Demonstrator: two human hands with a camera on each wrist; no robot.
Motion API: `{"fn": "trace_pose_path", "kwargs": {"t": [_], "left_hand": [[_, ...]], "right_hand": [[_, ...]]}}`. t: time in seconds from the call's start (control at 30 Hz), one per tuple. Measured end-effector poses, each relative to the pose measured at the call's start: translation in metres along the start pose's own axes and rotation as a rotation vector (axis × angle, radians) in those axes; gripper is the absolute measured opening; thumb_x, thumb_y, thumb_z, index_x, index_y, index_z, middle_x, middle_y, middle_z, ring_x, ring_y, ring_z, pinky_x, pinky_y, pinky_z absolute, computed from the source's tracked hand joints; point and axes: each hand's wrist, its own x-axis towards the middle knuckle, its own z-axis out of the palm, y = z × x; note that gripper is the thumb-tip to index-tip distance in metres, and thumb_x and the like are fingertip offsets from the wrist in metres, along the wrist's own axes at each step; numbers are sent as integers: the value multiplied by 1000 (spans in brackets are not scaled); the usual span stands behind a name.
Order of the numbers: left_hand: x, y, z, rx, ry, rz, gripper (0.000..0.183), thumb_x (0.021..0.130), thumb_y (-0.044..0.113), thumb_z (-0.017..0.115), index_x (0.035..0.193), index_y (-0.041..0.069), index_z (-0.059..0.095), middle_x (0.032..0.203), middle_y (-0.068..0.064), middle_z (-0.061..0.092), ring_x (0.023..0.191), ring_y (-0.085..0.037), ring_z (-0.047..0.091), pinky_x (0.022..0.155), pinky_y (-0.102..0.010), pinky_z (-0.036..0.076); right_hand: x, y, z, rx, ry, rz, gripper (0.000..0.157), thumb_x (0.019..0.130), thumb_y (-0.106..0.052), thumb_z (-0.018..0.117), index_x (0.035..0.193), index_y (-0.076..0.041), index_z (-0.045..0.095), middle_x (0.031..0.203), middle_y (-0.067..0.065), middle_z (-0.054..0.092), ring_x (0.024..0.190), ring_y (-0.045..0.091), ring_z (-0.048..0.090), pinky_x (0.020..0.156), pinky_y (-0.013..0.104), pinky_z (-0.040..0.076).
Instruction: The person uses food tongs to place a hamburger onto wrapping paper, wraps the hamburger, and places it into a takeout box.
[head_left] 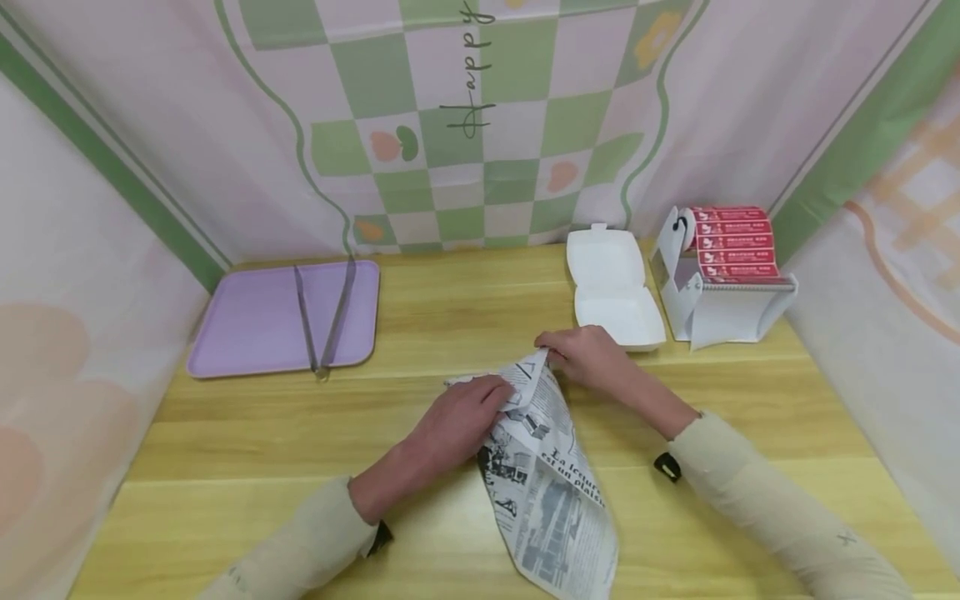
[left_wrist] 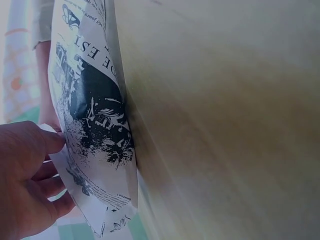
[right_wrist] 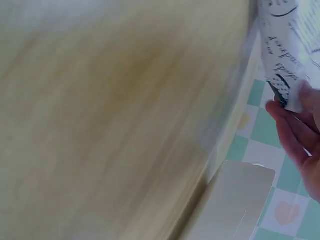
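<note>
A sheet of newsprint-patterned wrapping paper (head_left: 551, 500), folded into a long tapering packet, lies over the front middle of the table. My left hand (head_left: 461, 417) grips its upper left side; in the left wrist view the thumb of the left hand (left_wrist: 25, 175) pinches the paper's edge (left_wrist: 95, 115) with the fingers behind it. At the packet's far tip, my right hand (head_left: 588, 357) pinches a corner. In the right wrist view, thumb and fingers of the right hand (right_wrist: 305, 130) meet at the pointed end of the paper (right_wrist: 282, 60). Whatever the paper may enclose is hidden.
On the left of the wooden table (head_left: 300, 442) is a purple tray (head_left: 251, 321) with metal tongs (head_left: 330, 342) lying across it. Just beyond my right hand stands an opened white clamshell box (head_left: 611, 271). A white dispenser (head_left: 720, 304) with a red label roll (head_left: 735, 242) is beside it.
</note>
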Motion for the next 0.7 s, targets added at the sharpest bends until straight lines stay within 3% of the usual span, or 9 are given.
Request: {"fn": "trace_pose_path", "kwargs": {"t": [0.1, 0.27, 0.47, 0.6, 0.7], "left_hand": [[1, 1, -1, 14, -6, 5, 34, 97, 8, 60, 131, 5, 59, 130, -9, 64, 121, -21, 63, 100, -32, 53], [1, 1, -1, 15, -11, 8, 37, 96, 6, 61, 133, 5, 58, 131, -9, 64, 122, -22, 62, 100, -33, 53], [0, 2, -1, 41, 2, 29, 36, 95, 6, 63, 131, 5, 59, 129, -9, 65, 120, -21, 63, 97, -31, 55], [0, 3, -4, 72, 1, 43, 38, 94, 4, 63, 132, 5, 59, 130, -8, 64, 121, -20, 63, 99, -31, 54], [1, 5, -4, 96, 9, 67, 38, 93, 3, 64, 131, 5, 59, 129, -8, 65, 119, -20, 64, 99, -30, 54]], "right_hand": [[2, 4, -2, -6, -57, -31, 15, 87, -3, 70, 100, -10, 71, 81, 2, 74, 65, 14, 67, 61, 34, 56], [3, 6, -5, -76, -44, -167, 15, 89, 2, 63, 97, -10, 66, 68, -1, 66, 56, 11, 59, 53, 29, 52], [5, 9, -4, 129, -112, -38, 18, 89, 3, 65, 95, -12, 70, 85, -1, 74, 74, 10, 69, 67, 28, 57], [7, 10, -2, 149, -116, -75, 15, 88, 3, 66, 91, -11, 70, 82, 0, 73, 73, 11, 69, 67, 29, 58], [7, 12, -2, 193, -166, -78, 15, 90, 2, 64, 97, -10, 72, 88, 2, 75, 80, 15, 72, 72, 30, 59]]}}
